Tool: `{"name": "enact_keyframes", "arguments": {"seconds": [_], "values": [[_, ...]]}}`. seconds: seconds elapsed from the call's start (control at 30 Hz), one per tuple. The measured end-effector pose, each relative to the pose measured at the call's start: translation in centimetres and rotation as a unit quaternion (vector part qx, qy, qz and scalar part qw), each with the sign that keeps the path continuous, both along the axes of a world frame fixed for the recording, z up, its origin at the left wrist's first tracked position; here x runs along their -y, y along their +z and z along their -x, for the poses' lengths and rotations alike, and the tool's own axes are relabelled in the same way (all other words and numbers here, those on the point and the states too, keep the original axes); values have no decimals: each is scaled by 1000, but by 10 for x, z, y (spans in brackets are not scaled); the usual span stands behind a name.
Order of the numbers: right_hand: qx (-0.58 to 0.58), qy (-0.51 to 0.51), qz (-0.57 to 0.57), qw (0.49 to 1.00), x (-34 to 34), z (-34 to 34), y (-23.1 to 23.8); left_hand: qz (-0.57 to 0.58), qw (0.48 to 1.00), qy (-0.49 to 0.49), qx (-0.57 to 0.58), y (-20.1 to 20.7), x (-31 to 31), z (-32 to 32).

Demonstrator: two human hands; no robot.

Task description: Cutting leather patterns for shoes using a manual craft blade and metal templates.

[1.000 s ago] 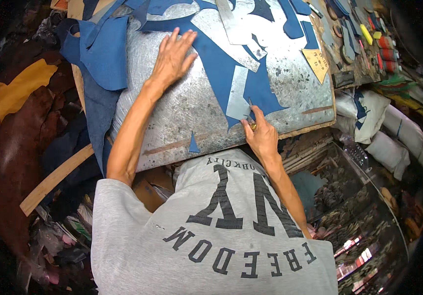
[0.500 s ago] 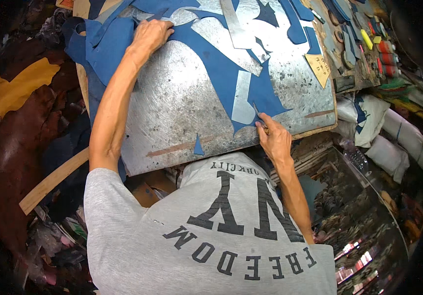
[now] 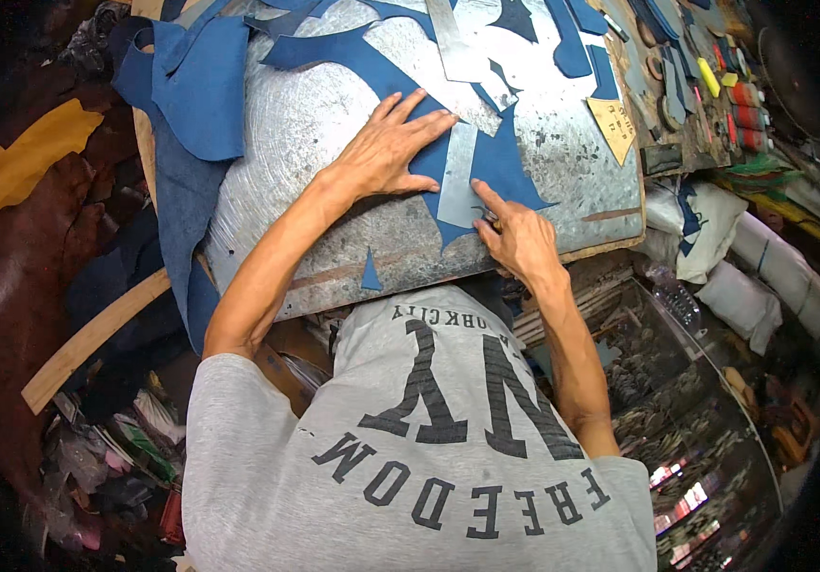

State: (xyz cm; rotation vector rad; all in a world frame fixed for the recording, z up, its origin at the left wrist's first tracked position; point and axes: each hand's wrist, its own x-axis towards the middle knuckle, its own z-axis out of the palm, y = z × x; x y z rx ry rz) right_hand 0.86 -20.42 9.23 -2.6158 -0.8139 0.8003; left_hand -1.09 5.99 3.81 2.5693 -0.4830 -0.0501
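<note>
My left hand (image 3: 393, 148) lies flat with fingers spread on a piece of blue leather (image 3: 372, 67), left of a grey flat template (image 3: 456, 176). The template rests on the leather near its front point. My right hand (image 3: 521, 238) is at the template's right edge, index finger stretched along it and the other fingers curled. A slim dark tool shows partly at those fingers; most of it is hidden, and its exact kind cannot be made out. A small blue triangular scrap (image 3: 371, 272) lies near the table's front edge.
Underneath is a scratched metal-topped table (image 3: 276, 172). More blue leather (image 3: 198, 95) hangs over its left side. A second grey strip template (image 3: 455, 43), a yellow marked card pattern (image 3: 612, 129) and blue cut pieces lie farther back. Tools and thread spools (image 3: 748, 116) stand at right.
My left hand has left the leather's far left end and moved right and nearer, beside the template. My right hand has shifted slightly left, its index finger now against the template. The leather moved a little.
</note>
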Motion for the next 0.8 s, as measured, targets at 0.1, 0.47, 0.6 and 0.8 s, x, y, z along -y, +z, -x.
{"name": "enact_keyframes", "arguments": {"seconds": [0.1,0.47,0.6,0.8], "values": [[2,35,-8,999,-2,-10,-6,9,1000,27,0,-6,-1,15],[-28,99,-2,995,-23,-29,0,-1,997,73,5,-8,8,29],[26,104,-36,994,-32,-37,-14,5,995,96,16,-15,11,27],[35,-1,-88,996,-10,-10,-3,39,987,147,50,-9,14,46]]}}
